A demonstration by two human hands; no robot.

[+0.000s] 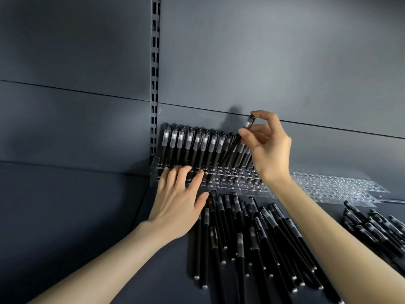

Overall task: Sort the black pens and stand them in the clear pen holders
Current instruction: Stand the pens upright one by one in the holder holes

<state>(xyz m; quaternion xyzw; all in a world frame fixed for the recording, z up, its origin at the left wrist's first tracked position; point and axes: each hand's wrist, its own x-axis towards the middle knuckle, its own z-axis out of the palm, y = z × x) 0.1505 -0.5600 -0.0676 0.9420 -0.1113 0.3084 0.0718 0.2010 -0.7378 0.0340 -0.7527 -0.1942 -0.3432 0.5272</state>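
Centre of the frame: we see the right hand point(268, 148) raised above the back row of a clear pen holder point(221, 179), with thumb and forefinger pinching one black pen point(249, 123) near its capped top. The other fingers are loosely curled behind it. This pen leans, cap toward the upper right and barrel running down and to the left into the row of standing pens point(192, 145). We cannot tell whether its tip has entered a hole.

Left of centre: the left hand point(175, 200) lies flat and open, its fingers straight and slightly spread. The fingertips rest on the front rows of the same holder and the thumb points right toward the loose pens point(252, 233). It grips nothing.

The standing pens fill the rear of the holder from its left end to the right hand, caps up. The loose pens lie in a fan on the dark shelf point(76, 227), in the lower centre of the frame, just in front of the holder. A second heap of pens point(377, 224) lies at the right edge. Further clear holders point(341, 185) sit at centre right, behind that heap. A slotted upright point(155, 73) runs up the grey back panel point(274, 51) at upper centre.
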